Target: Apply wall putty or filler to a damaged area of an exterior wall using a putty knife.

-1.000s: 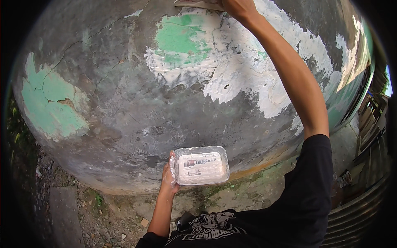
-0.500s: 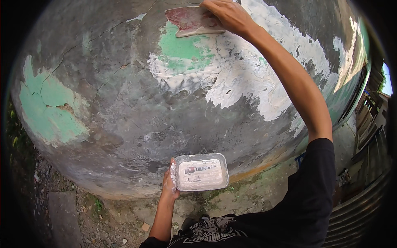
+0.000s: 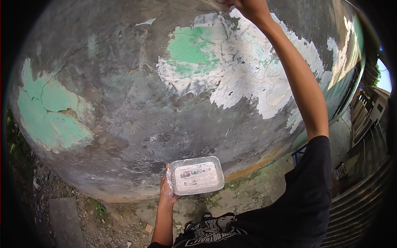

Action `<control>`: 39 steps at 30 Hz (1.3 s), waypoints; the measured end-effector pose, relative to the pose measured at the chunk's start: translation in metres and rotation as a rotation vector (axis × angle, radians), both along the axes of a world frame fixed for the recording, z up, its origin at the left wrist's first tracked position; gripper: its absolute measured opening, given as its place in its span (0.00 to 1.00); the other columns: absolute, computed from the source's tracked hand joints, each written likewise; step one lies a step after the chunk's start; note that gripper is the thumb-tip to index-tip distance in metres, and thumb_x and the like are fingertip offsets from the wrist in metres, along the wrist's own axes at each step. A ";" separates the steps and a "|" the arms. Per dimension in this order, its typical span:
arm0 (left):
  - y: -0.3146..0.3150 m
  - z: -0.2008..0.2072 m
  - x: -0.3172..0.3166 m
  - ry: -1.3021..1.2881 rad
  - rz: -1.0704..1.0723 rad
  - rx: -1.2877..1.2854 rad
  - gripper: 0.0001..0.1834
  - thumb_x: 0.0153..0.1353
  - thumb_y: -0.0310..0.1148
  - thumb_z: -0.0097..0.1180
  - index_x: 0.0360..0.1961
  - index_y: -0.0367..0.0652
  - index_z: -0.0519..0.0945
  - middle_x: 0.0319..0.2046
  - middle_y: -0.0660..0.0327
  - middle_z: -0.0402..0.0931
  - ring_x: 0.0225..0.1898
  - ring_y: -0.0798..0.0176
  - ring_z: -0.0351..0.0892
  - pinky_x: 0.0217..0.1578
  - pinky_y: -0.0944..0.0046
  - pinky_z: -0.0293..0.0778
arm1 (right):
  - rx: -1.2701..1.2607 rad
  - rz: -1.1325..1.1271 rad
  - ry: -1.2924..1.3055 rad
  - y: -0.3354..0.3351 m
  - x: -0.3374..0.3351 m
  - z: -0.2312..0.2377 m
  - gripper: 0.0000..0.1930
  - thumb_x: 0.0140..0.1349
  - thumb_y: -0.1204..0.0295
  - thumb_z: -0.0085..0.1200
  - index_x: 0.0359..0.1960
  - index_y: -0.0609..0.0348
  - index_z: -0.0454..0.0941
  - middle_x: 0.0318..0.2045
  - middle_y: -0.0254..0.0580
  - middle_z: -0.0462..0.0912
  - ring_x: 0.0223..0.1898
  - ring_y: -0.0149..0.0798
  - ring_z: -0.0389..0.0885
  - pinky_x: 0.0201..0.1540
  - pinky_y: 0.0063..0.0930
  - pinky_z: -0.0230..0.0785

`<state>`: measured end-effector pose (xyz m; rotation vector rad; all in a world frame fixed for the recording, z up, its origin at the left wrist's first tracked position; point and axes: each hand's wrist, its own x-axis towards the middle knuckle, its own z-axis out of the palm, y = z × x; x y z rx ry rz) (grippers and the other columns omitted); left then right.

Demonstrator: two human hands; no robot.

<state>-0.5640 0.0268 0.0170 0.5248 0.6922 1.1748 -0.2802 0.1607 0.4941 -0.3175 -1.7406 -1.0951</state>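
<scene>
My left hand point(image 3: 166, 187), its fingers smeared with white paste, grips one side of a clear rectangular plastic tub point(image 3: 221, 178). White paste point(image 3: 206, 182) coats the inside of the tub. High on the wall point(image 3: 136, 107), my right hand point(image 3: 249, 9) is closed on a flat putty spreader point(image 3: 216, 4), mostly cut off by the top edge of the picture. Below it lies a bare green patch point(image 3: 190, 46), with fresh white putty point(image 3: 194, 80) around it. A wider white coat point(image 3: 264, 91) spreads to the right, partly behind my right forearm.
Another green patch point(image 3: 51, 109) with a crack shows on the wall at left. Rubble and a grey slab point(image 3: 66, 219) lie at the wall's foot. Corrugated sheets point(image 3: 355, 215) stand at lower right, with a blue metal frame point(image 3: 298, 153) near my right sleeve.
My right hand has moved up with the spreader, which now mostly leaves the picture. White putty now covers the upper part of the green patch. The tub has tilted slightly.
</scene>
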 end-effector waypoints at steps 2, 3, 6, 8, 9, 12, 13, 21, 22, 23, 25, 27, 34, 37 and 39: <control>-0.003 0.003 -0.007 0.000 0.011 -0.018 0.28 0.70 0.55 0.44 0.50 0.38 0.76 0.44 0.54 0.81 0.42 0.56 0.83 0.44 0.55 0.80 | -0.338 -0.287 -0.104 -0.003 0.005 -0.016 0.11 0.54 0.78 0.58 0.37 0.59 0.69 0.28 0.52 0.76 0.34 0.58 0.77 0.35 0.44 0.69; -0.005 0.003 -0.011 0.004 0.023 -0.042 0.29 0.70 0.55 0.44 0.50 0.38 0.76 0.44 0.54 0.81 0.42 0.56 0.83 0.45 0.55 0.80 | -0.403 -0.252 -0.110 0.001 0.001 -0.033 0.09 0.55 0.79 0.55 0.35 0.60 0.68 0.28 0.53 0.77 0.33 0.60 0.77 0.35 0.46 0.67; -0.005 -0.007 -0.019 0.007 0.004 -0.024 0.29 0.70 0.56 0.44 0.51 0.38 0.76 0.44 0.54 0.81 0.43 0.55 0.83 0.45 0.55 0.80 | -0.345 -0.317 -0.130 0.030 0.019 -0.058 0.16 0.58 0.79 0.57 0.47 0.56 0.69 0.37 0.48 0.83 0.37 0.52 0.83 0.37 0.41 0.75; -0.010 0.003 -0.018 0.011 0.012 -0.041 0.29 0.70 0.56 0.44 0.51 0.39 0.76 0.44 0.54 0.81 0.43 0.55 0.83 0.45 0.55 0.80 | -0.219 -0.395 -0.086 0.036 0.027 -0.053 0.16 0.59 0.78 0.57 0.48 0.56 0.69 0.37 0.48 0.83 0.36 0.53 0.83 0.37 0.42 0.74; -0.011 0.007 -0.018 0.016 0.023 -0.060 0.29 0.70 0.56 0.44 0.50 0.39 0.76 0.45 0.54 0.81 0.43 0.56 0.83 0.46 0.55 0.80 | -0.095 -0.468 -0.043 0.039 0.032 -0.049 0.15 0.59 0.77 0.56 0.48 0.56 0.69 0.36 0.49 0.83 0.36 0.53 0.83 0.36 0.42 0.74; -0.013 0.003 -0.028 0.005 0.029 -0.046 0.29 0.69 0.57 0.44 0.50 0.38 0.77 0.44 0.54 0.81 0.43 0.56 0.82 0.46 0.55 0.79 | -0.072 -0.354 0.028 0.045 0.038 -0.025 0.10 0.59 0.76 0.55 0.41 0.59 0.69 0.30 0.51 0.80 0.32 0.53 0.80 0.34 0.42 0.70; -0.015 0.004 -0.030 0.007 0.028 -0.051 0.29 0.69 0.57 0.44 0.50 0.38 0.77 0.44 0.54 0.81 0.43 0.56 0.82 0.46 0.55 0.79 | -0.090 -0.310 0.099 0.044 0.039 -0.019 0.07 0.57 0.78 0.52 0.35 0.60 0.68 0.29 0.54 0.77 0.33 0.60 0.77 0.35 0.46 0.67; -0.027 -0.008 -0.051 -0.004 0.101 -0.044 0.30 0.69 0.56 0.44 0.49 0.37 0.77 0.43 0.54 0.81 0.42 0.56 0.83 0.44 0.56 0.80 | -0.289 -0.175 0.572 0.001 0.026 -0.034 0.06 0.59 0.80 0.53 0.34 0.62 0.68 0.27 0.56 0.77 0.31 0.56 0.78 0.34 0.43 0.69; -0.029 -0.010 -0.052 -0.013 0.118 -0.037 0.30 0.69 0.56 0.46 0.48 0.36 0.77 0.42 0.54 0.82 0.40 0.58 0.84 0.42 0.58 0.81 | -0.224 -0.229 0.502 0.009 0.038 -0.047 0.14 0.61 0.69 0.61 0.44 0.61 0.73 0.26 0.47 0.81 0.27 0.36 0.80 0.32 0.31 0.71; -0.030 -0.011 -0.053 -0.015 0.123 -0.035 0.30 0.69 0.56 0.46 0.48 0.36 0.77 0.42 0.54 0.82 0.40 0.58 0.84 0.42 0.58 0.81 | -0.250 -0.075 0.418 0.008 0.032 -0.064 0.15 0.61 0.67 0.63 0.41 0.63 0.74 0.24 0.46 0.80 0.25 0.30 0.76 0.31 0.27 0.69; -0.030 -0.011 -0.051 0.016 0.138 -0.051 0.29 0.69 0.56 0.45 0.48 0.36 0.77 0.42 0.54 0.82 0.40 0.58 0.83 0.42 0.58 0.80 | -0.340 -0.059 0.363 0.018 0.027 -0.096 0.13 0.62 0.69 0.61 0.42 0.63 0.73 0.24 0.48 0.81 0.23 0.37 0.78 0.29 0.31 0.69; -0.031 -0.014 -0.052 0.014 0.125 -0.055 0.30 0.69 0.56 0.45 0.48 0.36 0.77 0.42 0.54 0.81 0.41 0.58 0.83 0.43 0.58 0.80 | -0.361 -0.246 0.347 0.024 0.021 -0.119 0.13 0.61 0.70 0.60 0.39 0.64 0.70 0.27 0.55 0.81 0.30 0.58 0.81 0.31 0.44 0.70; -0.025 -0.024 -0.047 0.028 0.114 -0.115 0.29 0.69 0.56 0.45 0.49 0.37 0.77 0.44 0.55 0.81 0.43 0.58 0.82 0.45 0.58 0.79 | -0.205 -0.331 0.563 0.033 0.044 -0.117 0.13 0.61 0.68 0.59 0.38 0.63 0.71 0.28 0.56 0.81 0.30 0.60 0.79 0.31 0.47 0.69; -0.026 -0.020 -0.042 0.041 0.112 -0.134 0.29 0.70 0.55 0.45 0.51 0.38 0.76 0.45 0.55 0.81 0.43 0.58 0.82 0.46 0.58 0.79 | -0.139 -0.354 0.586 0.031 0.059 -0.112 0.13 0.61 0.68 0.59 0.39 0.64 0.71 0.29 0.56 0.81 0.30 0.60 0.79 0.31 0.47 0.70; -0.025 -0.015 -0.036 0.061 0.120 -0.142 0.29 0.70 0.55 0.45 0.51 0.38 0.76 0.45 0.56 0.81 0.43 0.58 0.82 0.46 0.58 0.79 | -0.103 -0.370 0.584 0.025 0.062 -0.112 0.12 0.62 0.70 0.58 0.41 0.65 0.71 0.30 0.56 0.81 0.30 0.59 0.80 0.31 0.46 0.71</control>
